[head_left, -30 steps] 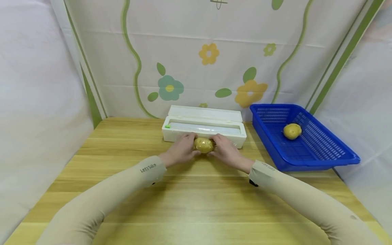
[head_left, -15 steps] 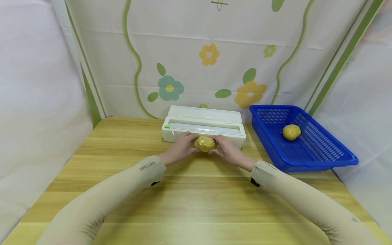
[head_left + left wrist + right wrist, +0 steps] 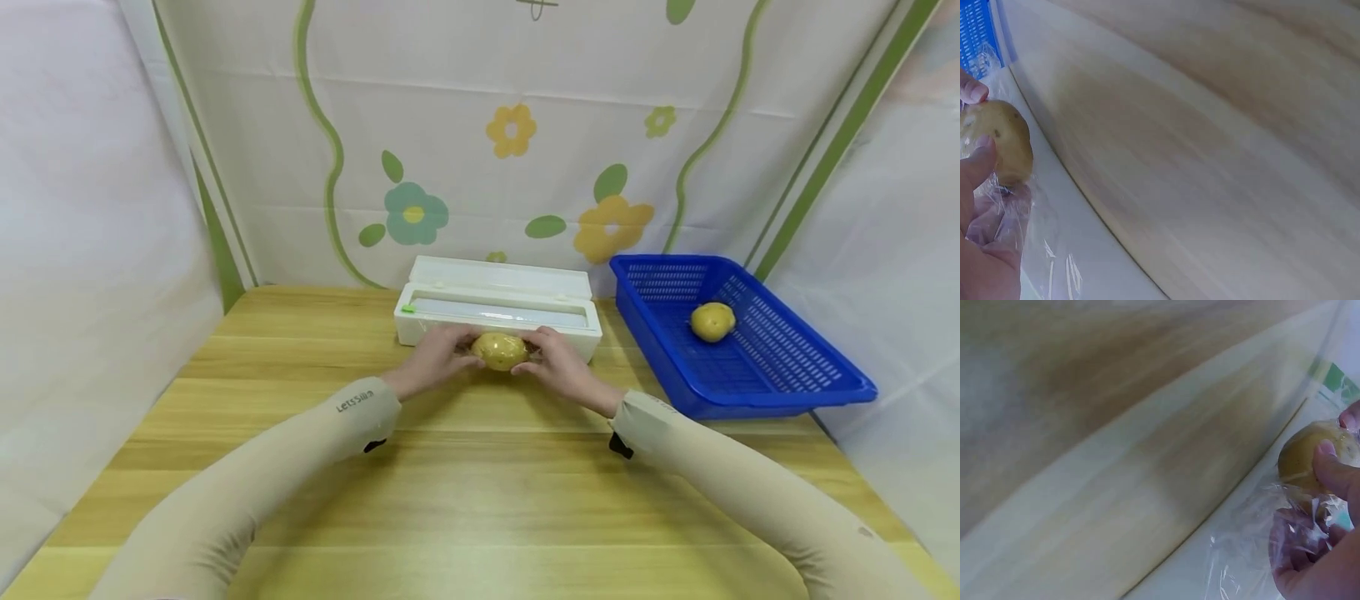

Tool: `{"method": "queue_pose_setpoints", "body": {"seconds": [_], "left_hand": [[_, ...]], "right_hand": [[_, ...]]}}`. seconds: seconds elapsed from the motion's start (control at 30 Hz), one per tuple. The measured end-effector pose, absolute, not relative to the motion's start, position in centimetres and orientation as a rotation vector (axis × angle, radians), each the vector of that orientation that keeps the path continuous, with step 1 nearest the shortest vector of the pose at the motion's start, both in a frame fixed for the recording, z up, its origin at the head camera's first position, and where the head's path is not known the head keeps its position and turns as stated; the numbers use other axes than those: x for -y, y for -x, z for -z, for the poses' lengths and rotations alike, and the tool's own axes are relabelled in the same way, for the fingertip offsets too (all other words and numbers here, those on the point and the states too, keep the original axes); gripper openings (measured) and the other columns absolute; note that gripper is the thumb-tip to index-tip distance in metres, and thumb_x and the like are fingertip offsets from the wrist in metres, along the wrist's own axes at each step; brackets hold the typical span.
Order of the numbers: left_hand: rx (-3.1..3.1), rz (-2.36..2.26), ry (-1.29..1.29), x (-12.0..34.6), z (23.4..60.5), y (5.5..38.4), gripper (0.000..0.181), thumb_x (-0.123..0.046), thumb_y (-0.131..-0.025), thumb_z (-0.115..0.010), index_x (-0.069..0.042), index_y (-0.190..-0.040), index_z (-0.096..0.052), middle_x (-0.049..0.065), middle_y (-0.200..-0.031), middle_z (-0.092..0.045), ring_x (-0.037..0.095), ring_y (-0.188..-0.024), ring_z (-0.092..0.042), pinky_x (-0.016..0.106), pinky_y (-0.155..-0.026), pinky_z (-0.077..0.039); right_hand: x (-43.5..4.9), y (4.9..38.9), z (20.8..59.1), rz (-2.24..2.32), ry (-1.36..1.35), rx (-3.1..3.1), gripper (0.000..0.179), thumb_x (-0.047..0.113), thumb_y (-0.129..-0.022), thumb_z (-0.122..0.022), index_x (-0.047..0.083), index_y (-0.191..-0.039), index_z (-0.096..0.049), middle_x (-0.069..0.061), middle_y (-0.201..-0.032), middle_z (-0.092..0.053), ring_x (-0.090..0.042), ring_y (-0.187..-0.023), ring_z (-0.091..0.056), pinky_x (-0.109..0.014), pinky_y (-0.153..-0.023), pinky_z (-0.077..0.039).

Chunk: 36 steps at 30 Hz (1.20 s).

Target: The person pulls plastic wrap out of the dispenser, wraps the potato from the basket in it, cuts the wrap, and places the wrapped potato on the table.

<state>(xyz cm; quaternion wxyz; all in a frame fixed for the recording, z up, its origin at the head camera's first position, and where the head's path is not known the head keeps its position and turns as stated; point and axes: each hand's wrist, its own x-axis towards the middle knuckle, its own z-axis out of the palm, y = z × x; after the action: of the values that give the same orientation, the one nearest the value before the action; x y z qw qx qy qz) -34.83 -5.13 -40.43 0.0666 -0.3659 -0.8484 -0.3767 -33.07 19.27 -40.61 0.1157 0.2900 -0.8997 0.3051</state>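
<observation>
A potato (image 3: 500,352) is held between both hands against the front of an open white cling film box (image 3: 427,332). Clear cling film (image 3: 1060,265) covers part of the potato and stretches down over the box in the left wrist view. My left hand (image 3: 429,362) grips the left end, its thumb (image 3: 980,164) pressed on the skin. At the other end, my right hand (image 3: 562,367) grips with its thumb (image 3: 1333,470) on the potato and its lower fingers under crinkled film (image 3: 1235,550). Fingertips behind the potato are partly hidden.
At the right stands a blue plastic basket (image 3: 675,375) with a second potato (image 3: 712,322) in it. A green slider (image 3: 408,308) sits at the box's left end. The wooden table (image 3: 480,492) meets a flower-patterned cloth (image 3: 450,100) behind the box.
The potato has tilted slightly and risen a little between the hands. My left hand has shifted slightly to the left. The box and basket stay where they were.
</observation>
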Motion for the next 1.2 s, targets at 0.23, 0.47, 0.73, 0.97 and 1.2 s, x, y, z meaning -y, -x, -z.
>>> {"method": "queue_pose_setpoints", "body": {"seconds": [0.23, 0.47, 0.73, 0.97, 1.2], "left_hand": [[2.620, 1.236, 1.097, 5.3, 40.3, 34.9, 0.043, -0.014, -0.083, -0.080, -0.003, -0.122, -0.066, 0.006, -0.114, -0.068, 0.014, -0.098, -0.065, 0.028, -0.087, -0.051], [2.638, 1.176, 1.070, 4.8, 40.6, 35.1, 0.039, -0.030, -0.086, -0.078, -0.011, -0.119, -0.070, -0.004, -0.107, -0.070, 0.007, -0.090, -0.063, 0.028, -0.079, -0.051], [2.701, 1.107, 1.026, 4.7, 40.4, 35.1, 0.037, -0.028, -0.092, -0.070, -0.008, -0.123, -0.068, 0.003, -0.110, -0.070, 0.011, -0.086, -0.061, 0.028, -0.078, -0.049], [2.754, 1.092, 1.070, 4.8, 39.8, 35.5, 0.027, -0.028, -0.097, -0.064, -0.007, -0.112, -0.071, -0.001, -0.092, -0.067, 0.013, -0.072, -0.053, 0.029, -0.069, -0.046], [2.741, 1.054, 1.089, 4.8, 40.2, 35.7, 0.023, -0.026, -0.097, -0.064, -0.007, -0.107, -0.073, -0.001, -0.087, -0.066, 0.014, -0.069, -0.051, 0.029, -0.065, -0.043]], "right_hand": [[-19.4, 33.0, 40.6, -0.979, -0.784, 2.631, 0.043, 0.013, -0.076, -0.086, -0.002, -0.109, -0.062, -0.007, -0.097, -0.066, -0.019, -0.086, -0.061, -0.034, -0.076, -0.052], [-19.2, 32.9, 40.5, -0.966, -0.775, 2.626, 0.039, 0.015, -0.077, -0.085, -0.002, -0.107, -0.066, -0.007, -0.095, -0.067, -0.016, -0.076, -0.059, -0.032, -0.065, -0.049], [-18.6, 32.8, 40.2, -0.940, -0.733, 2.687, 0.042, 0.016, -0.079, -0.083, -0.002, -0.115, -0.068, -0.006, -0.092, -0.069, -0.013, -0.074, -0.058, -0.029, -0.065, -0.049], [-18.3, 33.1, 39.5, -0.920, -0.688, 2.762, 0.041, 0.019, -0.082, -0.081, 0.001, -0.117, -0.070, -0.003, -0.084, -0.067, -0.014, -0.065, -0.049, -0.029, -0.061, -0.042], [-18.2, 33.4, 39.5, -0.927, -0.700, 2.821, 0.023, 0.022, -0.083, -0.078, 0.008, -0.100, -0.073, -0.004, -0.071, -0.062, -0.011, -0.058, -0.043, -0.028, -0.058, -0.037]]}}
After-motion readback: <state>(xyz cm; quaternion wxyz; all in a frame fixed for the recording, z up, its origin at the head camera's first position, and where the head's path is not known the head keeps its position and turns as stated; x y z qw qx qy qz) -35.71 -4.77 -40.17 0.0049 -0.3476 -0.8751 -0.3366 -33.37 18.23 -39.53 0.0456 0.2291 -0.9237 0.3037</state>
